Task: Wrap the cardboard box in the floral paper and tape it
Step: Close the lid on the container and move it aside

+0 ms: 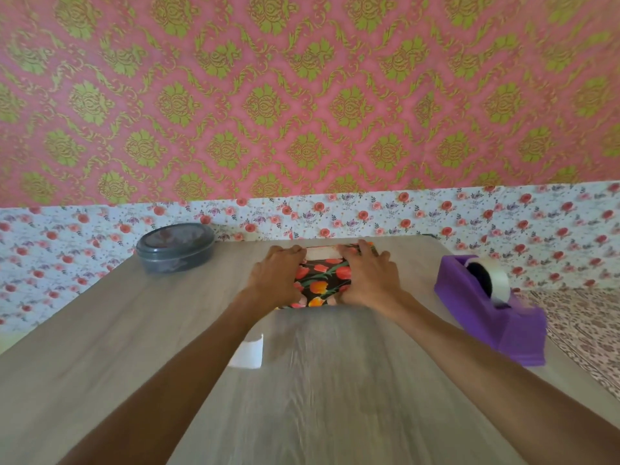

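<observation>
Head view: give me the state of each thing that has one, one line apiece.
floral paper: folded into a parcel, pale strip showing at the far edge, no tape visible on it.
left hand: flat on the paper, pressing.
right hand: flat on the paper, pressing.
tape dispenser: upright, roll loaded, untouched.
grey container: lid on.

bare table nearside; container left, perhaps tape dispenser right
</observation>
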Demonstrator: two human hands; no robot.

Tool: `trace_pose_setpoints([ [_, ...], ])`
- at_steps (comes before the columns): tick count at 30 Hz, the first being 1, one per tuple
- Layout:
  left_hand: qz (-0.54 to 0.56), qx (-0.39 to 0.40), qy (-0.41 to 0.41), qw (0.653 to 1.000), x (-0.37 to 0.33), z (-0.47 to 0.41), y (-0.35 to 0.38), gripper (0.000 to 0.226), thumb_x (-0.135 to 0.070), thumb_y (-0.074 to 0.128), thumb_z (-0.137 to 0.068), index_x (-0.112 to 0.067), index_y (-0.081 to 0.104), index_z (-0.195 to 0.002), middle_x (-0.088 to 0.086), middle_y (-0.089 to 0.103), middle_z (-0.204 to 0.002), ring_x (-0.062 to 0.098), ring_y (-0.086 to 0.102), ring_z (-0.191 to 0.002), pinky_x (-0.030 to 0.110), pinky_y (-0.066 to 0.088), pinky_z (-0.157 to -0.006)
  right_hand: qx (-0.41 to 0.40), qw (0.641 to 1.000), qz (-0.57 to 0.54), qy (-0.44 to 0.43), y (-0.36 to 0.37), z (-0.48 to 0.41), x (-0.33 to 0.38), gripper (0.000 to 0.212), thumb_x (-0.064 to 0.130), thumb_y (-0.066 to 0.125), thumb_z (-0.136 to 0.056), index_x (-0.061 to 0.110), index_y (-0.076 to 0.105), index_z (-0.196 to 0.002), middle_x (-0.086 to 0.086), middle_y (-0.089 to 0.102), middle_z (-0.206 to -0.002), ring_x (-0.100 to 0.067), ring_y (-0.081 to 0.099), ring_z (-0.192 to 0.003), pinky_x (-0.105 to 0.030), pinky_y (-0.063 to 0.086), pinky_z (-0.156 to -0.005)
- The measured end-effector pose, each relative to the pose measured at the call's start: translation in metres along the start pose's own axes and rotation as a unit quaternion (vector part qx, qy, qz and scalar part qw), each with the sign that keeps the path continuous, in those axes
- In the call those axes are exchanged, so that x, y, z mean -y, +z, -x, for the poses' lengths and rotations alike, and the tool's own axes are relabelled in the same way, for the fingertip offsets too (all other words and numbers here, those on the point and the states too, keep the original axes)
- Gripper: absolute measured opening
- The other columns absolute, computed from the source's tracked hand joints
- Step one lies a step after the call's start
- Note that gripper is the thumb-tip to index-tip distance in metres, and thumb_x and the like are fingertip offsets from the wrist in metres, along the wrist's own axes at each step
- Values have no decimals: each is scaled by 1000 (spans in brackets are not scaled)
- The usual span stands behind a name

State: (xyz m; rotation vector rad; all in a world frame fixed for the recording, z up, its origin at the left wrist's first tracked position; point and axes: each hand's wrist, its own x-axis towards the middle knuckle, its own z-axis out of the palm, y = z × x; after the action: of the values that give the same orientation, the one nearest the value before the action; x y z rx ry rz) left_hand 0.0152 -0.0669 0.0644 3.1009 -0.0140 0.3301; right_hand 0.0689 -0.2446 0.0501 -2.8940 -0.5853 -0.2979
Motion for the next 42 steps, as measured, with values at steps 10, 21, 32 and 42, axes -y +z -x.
trace_pose_setpoints([
  [10,-15,-22,7,1000,93,-140,26,56,-28,82,-66,-17,55,-113,1,61,-101,23,57,-100,42,56,-77,22,999,-39,-9,51,-172,20,110,65,83,-59,34,29,-151,-11,25,-155,-43,34,-136,-51,38,-107],
  [21,53,-15,-10,998,131,-193,70,54,-21,74,-72,-21,55,-122,2,65,-106,23,62,-100,39,55,-81,-2,1000,-3,2,91,-220,31,77,44,75,-81,31,37,-146,-8,35,-150,-46,32,-134,-49,45,-98],
  [32,46,-113,-33,992,97,-145,58,53,-31,66,-88,-25,50,-139,1,52,-138,24,44,-130,44,41,-105,-68,995,-75,23,67,-172,26,67,38,67,-89,22,37,-147,-13,35,-151,-38,32,-138,-50,40,-105],
  [42,272,-81,-44,958,31,0,56,15,-24,62,-90,-28,72,-102,-13,71,-104,6,63,-96,25,51,-86,-121,973,-198,5,12,5,-16,12,19,63,-85,27,71,-83,13,70,-84,-9,63,-89,-34,56,-77],
])
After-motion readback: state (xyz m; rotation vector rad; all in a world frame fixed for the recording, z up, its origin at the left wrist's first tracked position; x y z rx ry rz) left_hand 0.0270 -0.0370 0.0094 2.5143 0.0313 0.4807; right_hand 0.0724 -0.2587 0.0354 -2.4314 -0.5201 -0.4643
